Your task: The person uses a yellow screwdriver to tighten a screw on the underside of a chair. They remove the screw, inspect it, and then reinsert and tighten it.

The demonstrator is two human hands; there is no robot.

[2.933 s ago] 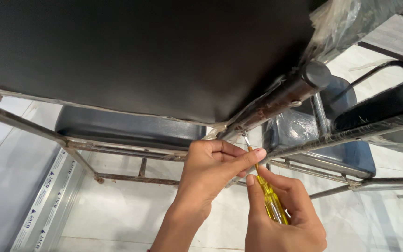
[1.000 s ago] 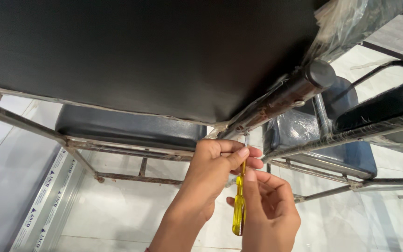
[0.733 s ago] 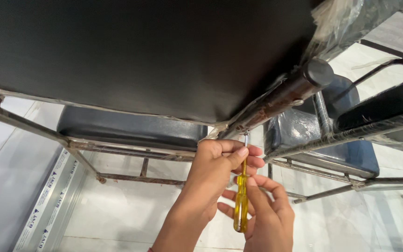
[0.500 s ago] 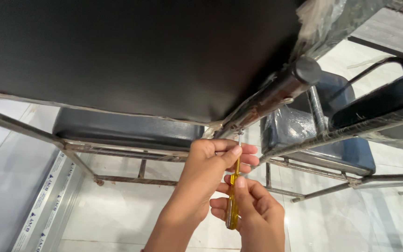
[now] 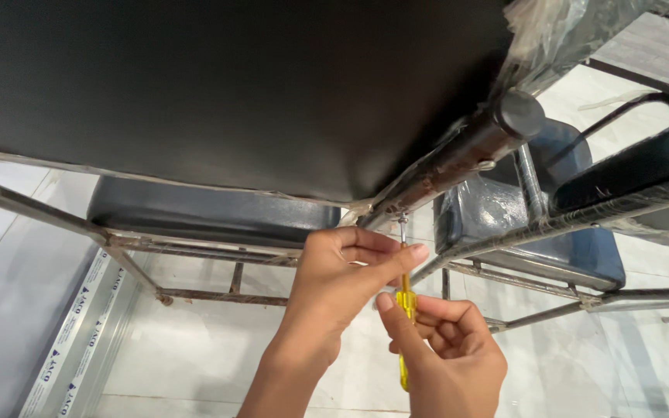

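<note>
With the right hand (image 5: 447,356) gripping the yellow screwdriver (image 5: 405,306) and the left hand (image 5: 342,271) pinching its shaft, its tip at twelve o'clock may slip off the screw (image 5: 402,219) under the rusty chair tube (image 5: 458,159).

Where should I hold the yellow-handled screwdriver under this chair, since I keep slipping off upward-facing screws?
Grip the yellow-handled screwdriver by its plastic handle from below: it stands nearly upright, tip up at the rusty metal tube. Here the right hand wraps the handle, while the left hand pinches the thin shaft near the tip, probably steadying it.
</note>
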